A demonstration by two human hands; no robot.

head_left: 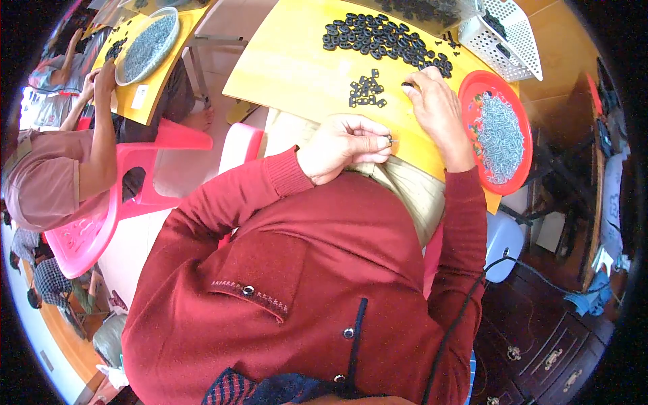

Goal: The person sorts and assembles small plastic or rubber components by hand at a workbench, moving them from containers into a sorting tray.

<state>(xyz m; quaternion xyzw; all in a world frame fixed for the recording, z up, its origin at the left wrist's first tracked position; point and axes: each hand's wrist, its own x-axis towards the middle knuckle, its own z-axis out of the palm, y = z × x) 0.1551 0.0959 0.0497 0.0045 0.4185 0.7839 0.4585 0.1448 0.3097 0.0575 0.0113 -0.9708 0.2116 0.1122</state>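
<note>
My left hand (343, 146) is closed near the table's front edge. Thumb and fingers pinch a small black part (389, 138) with a thin metal screw (396, 141) poking out to the right. Over the table, further right, my right hand (437, 111) is closed in a pinch on a small black oval piece (408, 84). Just left of that hand lies a small cluster of black pieces (366, 90). Beyond it spreads a larger group of black oval pieces (378, 36). A red plate (464, 91) full of screws (499, 138) stands beside my right wrist.
A white perforated basket (503, 40) holding black items stands at the far right. Next to it is a clear container (432, 10) with black pieces. On the left, a person sits on a pink chair (84, 236) at another yellow table (158, 94). A black cable (466, 304) crosses by my right arm.
</note>
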